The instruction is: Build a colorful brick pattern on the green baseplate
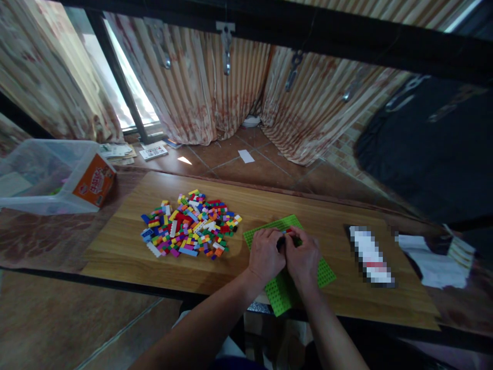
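A green studded baseplate (277, 295) lies turned at an angle near the front edge of the wooden board. Over its upper part my left hand (267, 253) and my right hand (303, 255) meet, fingers curled and pinched together. Between the fingertips a small black piece (281, 242) shows, mostly covered, so its exact shape cannot be made out. A bit of red, perhaps a brick, peeks out just behind the fingers. To the left of my hands spreads a loose heap of colourful toy bricks (192, 226).
A clear plastic bin (46, 200) with an orange label stands at the far left. On the right lie a blurred flat object (372, 257) and white papers (435, 259). Metal hooks (226, 51) hang from a dark bar above; booklets (153, 151) sit behind the board (127, 226).
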Demonstrator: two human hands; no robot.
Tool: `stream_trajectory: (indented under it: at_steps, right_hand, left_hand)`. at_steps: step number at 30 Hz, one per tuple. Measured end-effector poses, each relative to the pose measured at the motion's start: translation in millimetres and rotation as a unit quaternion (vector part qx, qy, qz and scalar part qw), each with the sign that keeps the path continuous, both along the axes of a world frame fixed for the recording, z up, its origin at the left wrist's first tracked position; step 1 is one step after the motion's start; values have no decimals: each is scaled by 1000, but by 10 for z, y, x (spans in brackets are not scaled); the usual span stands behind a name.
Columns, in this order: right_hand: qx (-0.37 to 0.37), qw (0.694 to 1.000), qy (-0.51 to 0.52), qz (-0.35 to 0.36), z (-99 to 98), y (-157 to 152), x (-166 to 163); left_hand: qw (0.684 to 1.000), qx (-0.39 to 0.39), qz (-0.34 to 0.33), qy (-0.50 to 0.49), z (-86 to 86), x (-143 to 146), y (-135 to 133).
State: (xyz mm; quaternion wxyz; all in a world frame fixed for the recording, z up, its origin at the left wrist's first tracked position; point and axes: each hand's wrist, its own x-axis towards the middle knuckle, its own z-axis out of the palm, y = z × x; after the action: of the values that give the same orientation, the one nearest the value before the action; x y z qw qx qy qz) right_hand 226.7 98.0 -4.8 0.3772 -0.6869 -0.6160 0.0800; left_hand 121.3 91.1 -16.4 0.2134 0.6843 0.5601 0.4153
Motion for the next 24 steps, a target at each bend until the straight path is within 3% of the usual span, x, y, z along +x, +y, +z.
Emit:
stream_trajectory:
  at_steps: [4, 15, 24]
  right_hand:
    - [-22, 1000, 9, -10, 34, 49, -3]
    - [-62, 973, 221, -17, -113, 86, 218]
    - [-75, 985, 154, -10, -51, 156, 208]
  left_hand:
    - [1000, 2, 0, -1, 6, -6, -8]
    - [1000, 3, -6, 21, 23, 3, -22]
    - [998, -2, -18, 53, 31, -6, -22]
